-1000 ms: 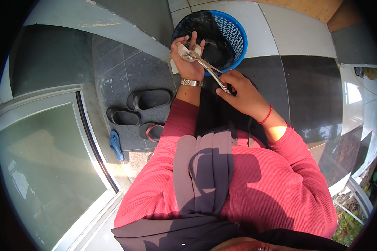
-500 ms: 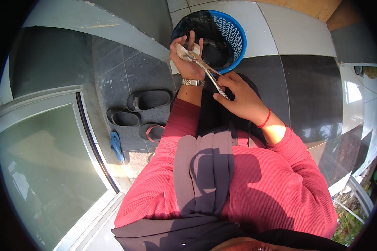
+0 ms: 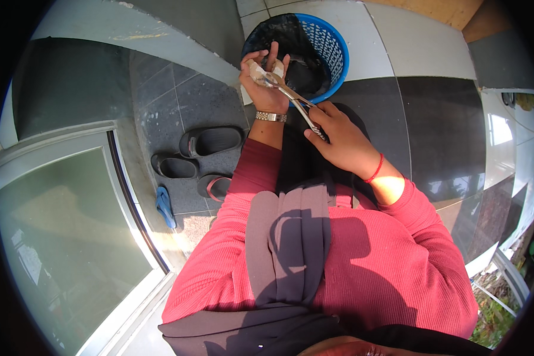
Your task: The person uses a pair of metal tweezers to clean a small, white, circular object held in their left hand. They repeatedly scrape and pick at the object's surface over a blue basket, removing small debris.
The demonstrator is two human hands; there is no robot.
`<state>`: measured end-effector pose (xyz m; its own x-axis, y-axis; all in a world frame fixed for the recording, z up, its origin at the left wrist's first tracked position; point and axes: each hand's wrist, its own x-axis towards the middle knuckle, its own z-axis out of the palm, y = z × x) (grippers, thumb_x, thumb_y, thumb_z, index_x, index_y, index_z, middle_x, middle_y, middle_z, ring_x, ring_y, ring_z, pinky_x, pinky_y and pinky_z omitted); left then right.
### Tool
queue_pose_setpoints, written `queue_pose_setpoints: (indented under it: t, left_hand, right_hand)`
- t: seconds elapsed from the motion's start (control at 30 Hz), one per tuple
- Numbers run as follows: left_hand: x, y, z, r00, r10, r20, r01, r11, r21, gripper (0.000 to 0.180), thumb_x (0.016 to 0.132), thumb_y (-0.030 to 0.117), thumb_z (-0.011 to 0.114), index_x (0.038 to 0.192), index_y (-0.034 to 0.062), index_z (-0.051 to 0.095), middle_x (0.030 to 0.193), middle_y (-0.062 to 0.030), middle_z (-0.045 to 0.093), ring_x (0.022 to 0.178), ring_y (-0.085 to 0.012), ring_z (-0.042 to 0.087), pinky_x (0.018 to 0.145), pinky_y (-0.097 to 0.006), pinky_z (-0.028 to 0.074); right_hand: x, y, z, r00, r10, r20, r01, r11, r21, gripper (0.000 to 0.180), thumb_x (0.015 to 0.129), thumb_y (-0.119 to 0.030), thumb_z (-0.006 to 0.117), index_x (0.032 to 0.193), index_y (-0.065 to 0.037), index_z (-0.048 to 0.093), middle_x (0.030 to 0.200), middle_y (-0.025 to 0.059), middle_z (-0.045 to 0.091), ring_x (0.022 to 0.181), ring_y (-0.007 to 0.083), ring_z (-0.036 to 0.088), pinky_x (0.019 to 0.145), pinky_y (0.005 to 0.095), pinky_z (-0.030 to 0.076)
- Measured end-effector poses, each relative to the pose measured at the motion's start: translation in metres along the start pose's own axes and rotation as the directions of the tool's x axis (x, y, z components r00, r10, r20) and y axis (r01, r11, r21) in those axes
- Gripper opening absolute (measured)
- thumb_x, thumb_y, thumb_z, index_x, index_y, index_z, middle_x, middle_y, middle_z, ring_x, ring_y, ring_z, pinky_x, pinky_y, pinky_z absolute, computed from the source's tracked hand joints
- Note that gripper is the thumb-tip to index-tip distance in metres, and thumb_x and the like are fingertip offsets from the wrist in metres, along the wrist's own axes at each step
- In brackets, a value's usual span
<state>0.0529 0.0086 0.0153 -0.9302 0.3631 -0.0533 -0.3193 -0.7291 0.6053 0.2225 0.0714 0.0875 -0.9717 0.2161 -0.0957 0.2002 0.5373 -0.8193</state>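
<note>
My left hand [image 3: 263, 89] is raised over a blue basket [image 3: 333, 50] lined with a black bag and grips a small pale object [image 3: 261, 72] in its palm. A metal watch sits on that wrist. My right hand [image 3: 338, 139], with a red thread at the wrist, grips the handle of a metal spoon [image 3: 296, 102]. The spoon's tip rests against the pale object. What the object is cannot be told.
Dark slippers [image 3: 210, 141] and a blue sandal [image 3: 165, 206] lie on the grey tiled floor at the left. A glass door with a pale frame [image 3: 71, 237] fills the lower left. Black and white floor tiles spread to the right.
Both hands have stayed over the basket. The spoon's tip has shifted slightly against the pale object in the left palm.
</note>
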Motion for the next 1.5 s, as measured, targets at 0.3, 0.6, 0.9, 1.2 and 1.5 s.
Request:
queue_pose_setpoints:
  t: [0.3, 0.6, 0.9, 1.2, 1.5]
  left_hand:
    - [0.003, -0.001, -0.008, 1.0, -0.021, 0.022, 0.021, 1.0, 0.015, 0.033, 0.09, 0.046, 0.047, 0.101, 0.0156, 0.053, 0.103, -0.0005, 0.056, 0.12, -0.0314, 0.051, 0.093, -0.051, 0.046]
    - [0.005, -0.001, -0.009, 0.997, 0.042, 0.06, -0.046, 0.996, 0.07, 0.033, 0.092, 0.043, 0.043, 0.102, 0.0135, 0.051, 0.107, -0.0035, 0.053, 0.12, -0.0321, 0.051, 0.091, -0.052, 0.047]
    - [0.004, -0.005, -0.004, 0.996, 0.056, 0.07, -0.066, 0.988, 0.142, 0.034, 0.092, 0.044, 0.041, 0.105, 0.0127, 0.049, 0.109, -0.0044, 0.051, 0.119, -0.0317, 0.051, 0.089, -0.053, 0.047]
    - [0.008, -0.003, -0.004, 1.0, -0.006, -0.011, 0.008, 0.985, 0.172, 0.032, 0.092, 0.04, 0.042, 0.103, 0.0116, 0.05, 0.108, -0.0044, 0.05, 0.119, -0.0331, 0.051, 0.09, -0.052, 0.046]
    - [0.013, 0.005, -0.022, 0.942, -0.333, -0.031, 0.329, 0.939, -0.101, 0.036, 0.092, 0.038, 0.042, 0.111, 0.0093, 0.052, 0.112, -0.0092, 0.053, 0.118, -0.041, 0.05, 0.092, -0.055, 0.045]
  right_hand:
    - [0.0, 0.008, 0.005, 0.996, -0.06, -0.069, 0.041, 0.969, -0.242, 0.035, 0.087, -0.024, 0.059, 0.112, -0.003, 0.047, 0.11, 0.0176, 0.053, 0.093, 0.0397, 0.056, 0.078, 0.0465, 0.048]
    - [0.002, 0.011, 0.006, 0.983, -0.037, -0.181, -0.022, 0.95, -0.313, 0.047, 0.087, -0.032, 0.058, 0.125, -0.006, 0.045, 0.107, 0.0182, 0.056, 0.097, 0.0341, 0.058, 0.076, 0.0436, 0.048]
    - [0.014, 0.021, 0.016, 0.93, -0.061, -0.362, -0.115, 0.889, -0.444, 0.033, 0.09, -0.037, 0.055, 0.1, -0.005, 0.057, 0.078, 0.0103, 0.061, 0.069, 0.0285, 0.063, 0.061, 0.0401, 0.05]
    - [0.023, 0.023, 0.011, 0.943, -0.023, -0.331, -0.146, 0.868, -0.475, 0.036, 0.092, -0.04, 0.053, 0.081, -0.006, 0.052, 0.064, 0.011, 0.06, 0.057, 0.0318, 0.063, 0.049, 0.0423, 0.05]
    - [0.026, 0.053, 0.006, 0.938, 0.285, -0.198, -0.23, 0.938, 0.261, 0.033, 0.088, -0.028, 0.063, 0.081, -0.001, 0.046, 0.066, 0.0168, 0.052, 0.061, 0.0319, 0.054, 0.058, 0.0392, 0.041]
